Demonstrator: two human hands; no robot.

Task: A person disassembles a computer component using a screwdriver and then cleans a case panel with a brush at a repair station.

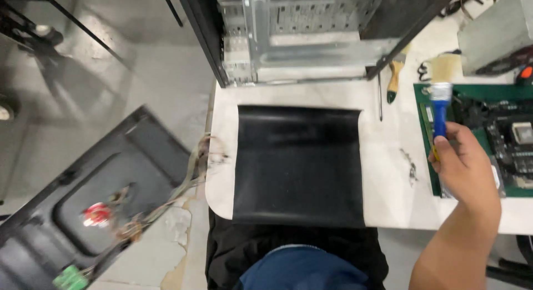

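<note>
1. The right hand [463,168] is closed around the blue handle of a paintbrush [441,104]; the pale bristles point up and away, over the upper left corner of the green circuit board [477,140].
2. The left hand is out of view; its grip cannot be told.
3. A black mat [298,165] lies flat on the white table [388,179], left of the board; a metal computer case [294,34] stands behind it.
4. A second brush [395,79] and a screwdriver [380,98] lie near the case; a black panel [94,201] rests on the floor.
</note>
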